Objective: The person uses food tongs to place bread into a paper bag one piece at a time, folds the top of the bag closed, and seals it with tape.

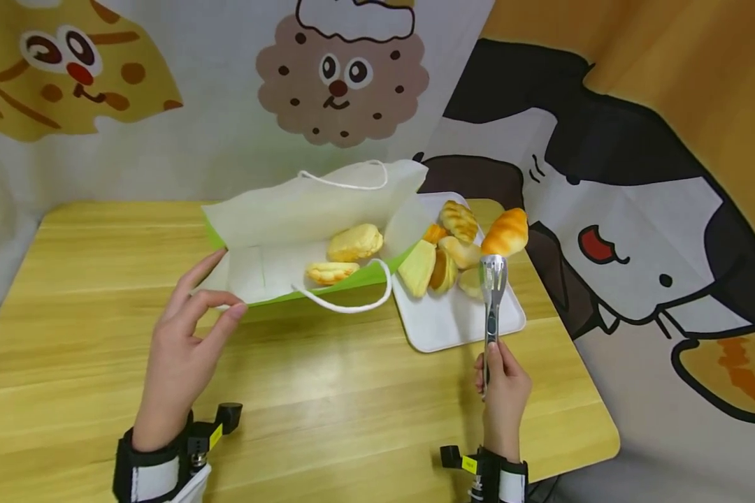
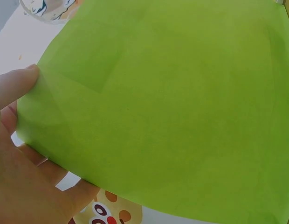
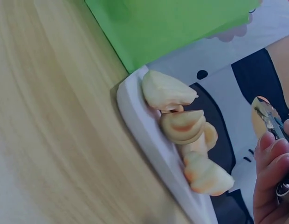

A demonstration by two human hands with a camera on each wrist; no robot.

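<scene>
A green paper bag (image 1: 314, 197) with a white inside and white cord handles lies with its mouth toward me. Two pieces of bread (image 1: 355, 242) are inside it. At the bag's left end, my left hand (image 1: 185, 342) pinches the rim between thumb and finger; in the left wrist view the green side panel (image 2: 172, 107) fills most of the picture. My right hand (image 1: 505, 384) grips metal tongs (image 1: 492, 300), whose tips hold a golden-brown bread roll (image 1: 505, 232) above the right edge of a white tray (image 1: 443, 334).
Several bread pieces lie together on the tray, among them a pale wedge (image 1: 418, 268) and a striped roll (image 1: 458, 221). The tray stands against the bag's right end on a wooden table (image 1: 327, 405). A printed cloth (image 1: 214, 105) hangs behind.
</scene>
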